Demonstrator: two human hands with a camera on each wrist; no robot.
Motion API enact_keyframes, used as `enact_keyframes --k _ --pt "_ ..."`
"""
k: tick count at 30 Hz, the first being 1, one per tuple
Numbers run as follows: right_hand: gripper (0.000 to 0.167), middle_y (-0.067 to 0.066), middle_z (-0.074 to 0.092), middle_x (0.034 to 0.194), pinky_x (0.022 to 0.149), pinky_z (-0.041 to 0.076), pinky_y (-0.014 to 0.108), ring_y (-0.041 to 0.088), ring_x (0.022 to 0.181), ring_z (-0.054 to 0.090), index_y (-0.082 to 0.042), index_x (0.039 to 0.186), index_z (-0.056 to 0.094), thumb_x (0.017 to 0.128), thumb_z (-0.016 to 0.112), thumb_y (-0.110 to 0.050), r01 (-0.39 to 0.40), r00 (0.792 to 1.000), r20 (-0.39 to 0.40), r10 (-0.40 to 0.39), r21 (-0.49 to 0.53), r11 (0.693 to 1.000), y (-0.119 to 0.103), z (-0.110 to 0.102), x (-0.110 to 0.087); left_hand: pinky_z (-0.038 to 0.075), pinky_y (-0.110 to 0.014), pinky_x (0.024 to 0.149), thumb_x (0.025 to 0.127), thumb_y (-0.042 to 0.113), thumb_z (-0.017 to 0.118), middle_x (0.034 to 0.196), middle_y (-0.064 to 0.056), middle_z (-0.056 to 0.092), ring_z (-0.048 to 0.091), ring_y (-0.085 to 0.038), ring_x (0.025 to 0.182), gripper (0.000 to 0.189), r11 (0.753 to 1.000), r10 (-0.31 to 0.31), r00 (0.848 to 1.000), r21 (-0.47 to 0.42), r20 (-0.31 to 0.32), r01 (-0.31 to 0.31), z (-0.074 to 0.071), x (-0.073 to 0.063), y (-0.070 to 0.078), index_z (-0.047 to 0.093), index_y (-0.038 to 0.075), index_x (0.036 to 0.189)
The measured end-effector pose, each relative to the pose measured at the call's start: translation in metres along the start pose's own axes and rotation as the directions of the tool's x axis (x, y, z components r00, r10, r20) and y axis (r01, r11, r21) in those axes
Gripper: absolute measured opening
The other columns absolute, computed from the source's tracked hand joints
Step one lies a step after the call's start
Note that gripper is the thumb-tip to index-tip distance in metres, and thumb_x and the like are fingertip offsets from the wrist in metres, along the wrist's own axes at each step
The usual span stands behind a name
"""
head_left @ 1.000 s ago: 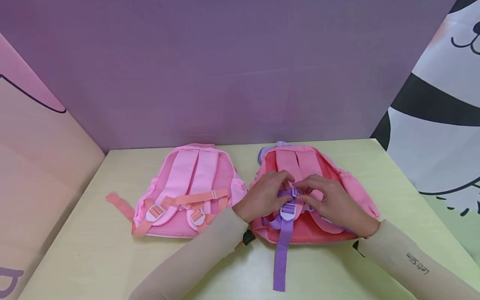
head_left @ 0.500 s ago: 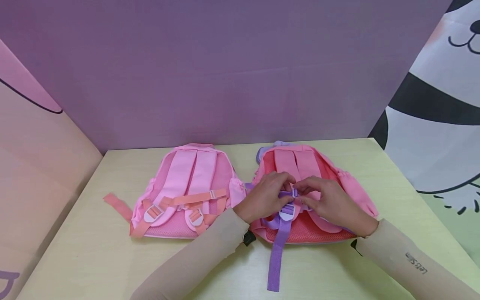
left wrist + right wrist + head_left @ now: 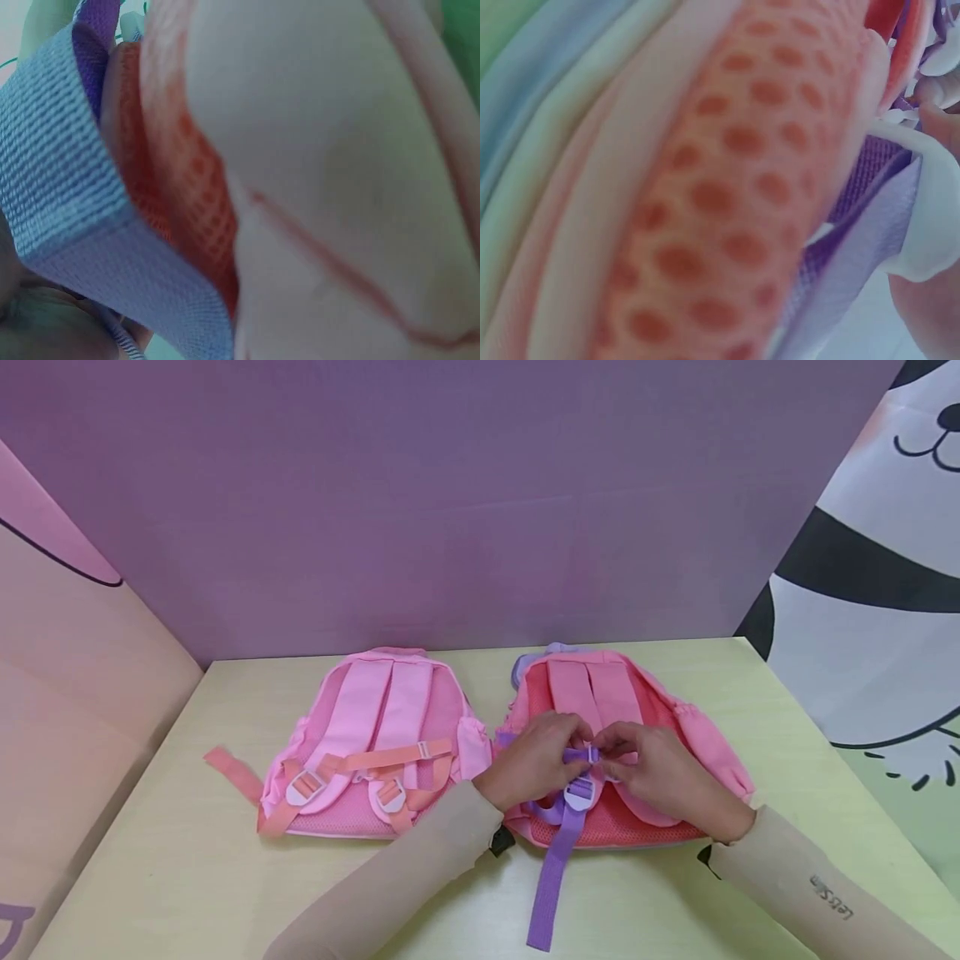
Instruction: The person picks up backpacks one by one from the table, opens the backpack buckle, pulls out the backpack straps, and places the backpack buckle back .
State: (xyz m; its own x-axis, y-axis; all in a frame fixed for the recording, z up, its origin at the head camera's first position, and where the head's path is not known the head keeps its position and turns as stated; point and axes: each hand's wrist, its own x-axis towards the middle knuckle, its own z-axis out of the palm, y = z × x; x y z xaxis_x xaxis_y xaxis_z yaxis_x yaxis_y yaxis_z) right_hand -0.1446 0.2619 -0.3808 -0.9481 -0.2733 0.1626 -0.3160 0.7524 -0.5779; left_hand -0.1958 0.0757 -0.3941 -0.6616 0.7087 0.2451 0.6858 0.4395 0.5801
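A coral-pink backpack point(image 3: 618, 689) lies back-side up on the table, its straps facing me. My left hand point(image 3: 528, 760) pinches a purple webbing strap point(image 3: 576, 755) across the lower part of its back panel. My right hand point(image 3: 667, 772) faces it and pinches the same strap at a small slider buckle point(image 3: 592, 754). Just below is a white strap adjuster point(image 3: 579, 793), with a loose purple strap end point(image 3: 551, 885) hanging towards me. The right wrist view shows a white plastic adjuster point(image 3: 934, 202) and fingertips above it. Purple webbing point(image 3: 67, 150) fills much of the left wrist view's left side.
A light pink backpack point(image 3: 363, 702) lies to the left, close to the coral one. Its orange strap point(image 3: 397, 755) crosses its back, and an orange end point(image 3: 234, 774) sticks out left. A purple panel point(image 3: 450, 527) stands behind the table point(image 3: 165, 877).
Both hands have moved slightly towards me, still pinching the strap and slider buckle. More purple strap shows left of the left hand, and the loose purple end has swung left.
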Motion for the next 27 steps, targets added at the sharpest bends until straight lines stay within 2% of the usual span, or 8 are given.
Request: enact_keyframes --k 3,7,15,19,27 --pt "0.028 0.0 0.064 0.093 0.077 0.052 0.039 0.016 0.084 0.064 -0.006 0.103 0.064 0.078 0.075 -0.003 0.009 1.0 0.008 -0.009 -0.007 1.0 0.0 0.001 -0.001 0.039 -0.014 0.073 0.081 0.026 0.076 0.088 0.01 0.055 0.046 -0.004 0.086 0.033 0.999 0.0 1.0 0.033 0.016 -0.001 0.001 0.0 -0.001 0.065 0.012 0.108" --pt "0.028 0.0 0.063 0.092 0.076 0.052 0.038 0.016 0.084 0.064 -0.007 0.102 0.063 0.077 0.075 -0.002 0.029 1.0 0.005 -0.029 -0.02 0.999 0.002 0.001 -0.002 0.036 -0.016 0.074 0.079 0.034 0.077 0.087 0.011 0.055 0.045 -0.004 0.086 0.035 0.995 0.033 0.999 0.095 0.015 -0.035 0.001 0.0 -0.002 0.069 0.013 0.107" --pt "0.027 -0.002 0.063 0.092 0.076 0.052 0.036 0.013 0.083 0.065 -0.007 0.101 0.062 0.078 0.075 -0.002 0.074 0.997 0.004 -0.074 0.011 0.997 0.005 0.0 -0.003 0.035 -0.019 0.075 0.079 0.03 0.077 0.086 0.01 0.058 0.045 -0.005 0.086 0.027 0.984 0.109 0.994 0.141 -0.01 -0.106 0.001 0.0 -0.004 0.07 0.015 0.101" --pt "0.026 -0.002 0.063 0.092 0.075 0.053 0.034 0.013 0.083 0.065 -0.007 0.1 0.062 0.078 0.075 -0.004 0.097 0.995 0.002 -0.097 0.024 0.995 0.007 0.0 -0.002 0.035 -0.021 0.077 0.08 0.028 0.076 0.087 0.01 0.059 0.045 -0.006 0.087 0.025 0.983 0.106 0.994 0.152 -0.012 -0.103 0.0 0.0 -0.003 0.07 0.015 0.1" --pt "0.026 -0.004 0.062 0.092 0.075 0.053 0.034 0.013 0.084 0.064 -0.01 0.1 0.061 0.078 0.074 -0.003 0.092 0.996 -0.006 -0.092 0.049 0.995 0.012 0.0 -0.002 0.035 -0.023 0.08 0.08 0.028 0.075 0.088 0.01 0.06 0.046 -0.006 0.09 0.024 0.986 0.096 0.995 0.141 -0.02 -0.092 0.0 0.0 -0.003 0.07 0.015 0.1"
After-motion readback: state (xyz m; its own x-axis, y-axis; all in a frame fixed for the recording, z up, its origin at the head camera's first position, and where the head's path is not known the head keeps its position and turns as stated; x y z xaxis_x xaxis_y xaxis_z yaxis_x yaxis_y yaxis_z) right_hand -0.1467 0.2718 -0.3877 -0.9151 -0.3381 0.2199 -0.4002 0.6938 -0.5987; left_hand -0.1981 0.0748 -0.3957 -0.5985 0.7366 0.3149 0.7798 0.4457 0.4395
